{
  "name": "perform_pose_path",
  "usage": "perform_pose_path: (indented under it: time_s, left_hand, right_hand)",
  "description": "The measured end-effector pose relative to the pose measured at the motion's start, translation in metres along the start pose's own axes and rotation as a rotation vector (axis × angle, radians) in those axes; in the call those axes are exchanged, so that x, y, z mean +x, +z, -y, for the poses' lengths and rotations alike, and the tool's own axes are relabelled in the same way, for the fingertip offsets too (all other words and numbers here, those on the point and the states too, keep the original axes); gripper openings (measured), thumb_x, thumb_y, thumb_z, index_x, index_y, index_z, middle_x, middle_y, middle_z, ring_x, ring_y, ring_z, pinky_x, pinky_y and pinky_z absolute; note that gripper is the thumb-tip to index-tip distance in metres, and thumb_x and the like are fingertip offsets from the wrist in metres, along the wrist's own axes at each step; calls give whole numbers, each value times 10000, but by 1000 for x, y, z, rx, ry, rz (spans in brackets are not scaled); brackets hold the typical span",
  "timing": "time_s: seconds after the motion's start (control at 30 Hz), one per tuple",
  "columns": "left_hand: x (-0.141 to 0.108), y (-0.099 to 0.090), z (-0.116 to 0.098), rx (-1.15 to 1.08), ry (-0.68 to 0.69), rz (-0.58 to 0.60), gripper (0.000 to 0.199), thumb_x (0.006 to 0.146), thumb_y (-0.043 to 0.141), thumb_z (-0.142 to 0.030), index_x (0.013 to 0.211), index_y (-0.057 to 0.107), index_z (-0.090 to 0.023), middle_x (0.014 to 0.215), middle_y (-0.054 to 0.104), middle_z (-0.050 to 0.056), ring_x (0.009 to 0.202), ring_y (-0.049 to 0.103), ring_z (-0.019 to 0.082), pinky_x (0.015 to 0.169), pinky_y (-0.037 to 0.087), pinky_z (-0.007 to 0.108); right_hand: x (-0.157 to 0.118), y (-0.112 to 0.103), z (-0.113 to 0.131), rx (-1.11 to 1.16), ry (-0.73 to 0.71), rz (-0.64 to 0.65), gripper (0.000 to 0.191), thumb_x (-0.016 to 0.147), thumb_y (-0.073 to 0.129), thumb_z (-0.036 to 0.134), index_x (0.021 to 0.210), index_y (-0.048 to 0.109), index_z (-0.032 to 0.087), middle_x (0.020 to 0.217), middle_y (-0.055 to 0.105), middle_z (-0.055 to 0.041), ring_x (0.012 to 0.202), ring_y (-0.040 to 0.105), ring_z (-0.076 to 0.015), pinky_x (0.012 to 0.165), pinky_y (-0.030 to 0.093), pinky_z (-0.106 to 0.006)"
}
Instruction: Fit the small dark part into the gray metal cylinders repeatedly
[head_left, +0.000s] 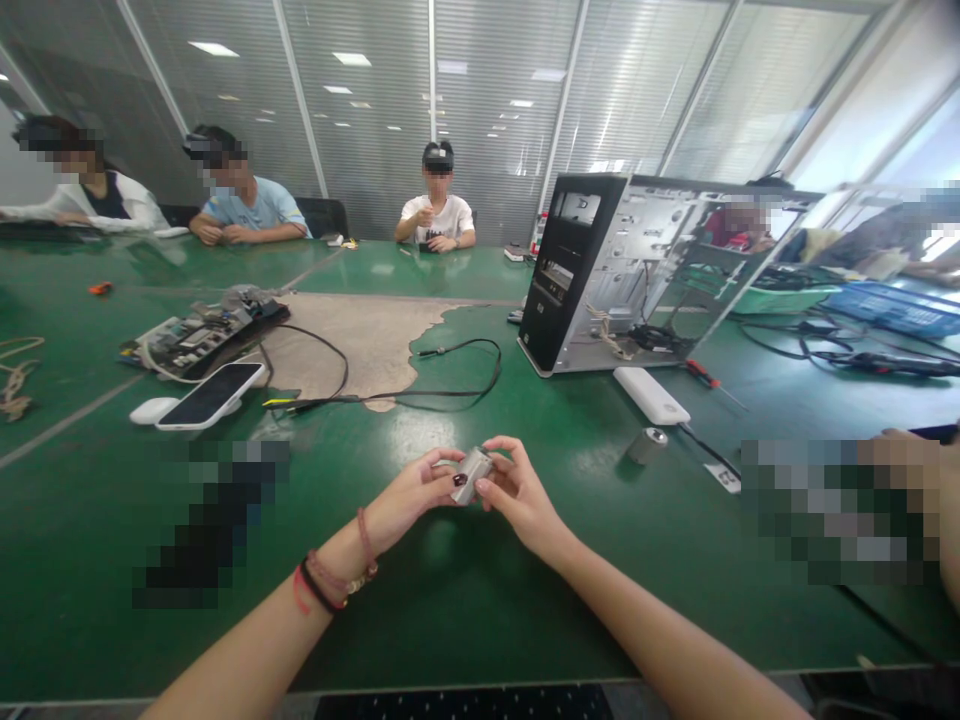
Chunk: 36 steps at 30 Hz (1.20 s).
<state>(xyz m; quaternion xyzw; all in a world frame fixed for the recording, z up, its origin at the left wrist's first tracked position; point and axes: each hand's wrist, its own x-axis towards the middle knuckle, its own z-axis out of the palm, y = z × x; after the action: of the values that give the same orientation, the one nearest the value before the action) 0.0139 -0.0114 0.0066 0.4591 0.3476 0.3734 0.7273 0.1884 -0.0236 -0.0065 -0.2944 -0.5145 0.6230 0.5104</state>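
Near the middle of the green table, my left hand [418,492] grips a small silver-grey metal block [474,470] between thumb and fingers. My right hand [517,490] pinches the same block from its other side, fingers curled round the edge. A dark spot shows by my left thumb; its exact nature is too small to tell. The block is tilted and held a little above the tabletop. To the right, apart from both hands, a short silver metal cylinder [648,446] lies on the table.
An opened computer case [577,280] stands behind right, with a white power bank [651,396] and a screwdriver [705,375] before it. Left are a phone [211,395], a circuit assembly [210,335] and a black cable [450,393]. Several people sit around; another person's hand [911,470] is at right.
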Motion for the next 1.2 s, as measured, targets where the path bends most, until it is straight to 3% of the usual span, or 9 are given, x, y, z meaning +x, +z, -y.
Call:
perform_pose_path:
  time_s: [0.2, 0.33, 0.47, 0.7, 0.9, 1.2]
  left_hand:
    - [0, 1, 1, 177, 105, 33, 504, 646, 782, -222, 1080, 534, -155, 1008, 652, 82, 890, 631, 198, 804, 471, 317]
    - [-1, 6, 0, 338, 223, 25, 406, 701, 735, -220, 1069, 579, -144, 1043, 631, 88, 962, 595, 209, 881, 451, 335]
    - [-2, 8, 0, 489, 301, -3, 304, 741, 689, -211, 1027, 616, -142, 999, 629, 79, 955, 584, 214, 887, 454, 328]
    - [-4, 11, 0, 631, 393, -122, 252, 728, 671, -162, 967, 594, -171, 964, 617, 51, 926, 582, 198, 881, 452, 315]
    - [-5, 9, 0, 950, 588, -140, 266, 735, 598, -92, 976, 575, -201, 1088, 562, 76, 1084, 512, 232, 965, 396, 378]
    - [-6, 7, 3, 1070, 613, -158, 288, 732, 577, -71, 982, 542, -210, 1113, 518, 81, 1087, 503, 234, 950, 410, 380]
  right_hand:
    - [-4, -7, 10, -224, -78, 142, 309, 814, 607, 247, 1086, 460, 243, 884, 596, -9, 680, 562, -129, 663, 442, -276]
    - [-4, -10, 18, -315, -146, 116, 283, 793, 625, 232, 1065, 546, 227, 1150, 543, -65, 732, 545, -126, 715, 437, -286]
    - [-4, -12, 22, -294, -159, 80, 321, 757, 662, 242, 1066, 577, 229, 1214, 507, -77, 717, 546, -130, 713, 436, -290]
    - [-4, -16, 17, -272, -123, 39, 325, 791, 626, 263, 1108, 564, 222, 978, 601, -50, 720, 555, -157, 730, 432, -309]
    - [-3, -15, 16, -345, -133, 31, 317, 798, 610, 238, 1112, 568, 220, 837, 597, -19, 700, 538, -162, 730, 427, -317]
    - [-1, -16, 14, -441, -170, -7, 259, 821, 569, 218, 1080, 580, 217, 762, 576, -3, 644, 517, -153, 678, 414, -301]
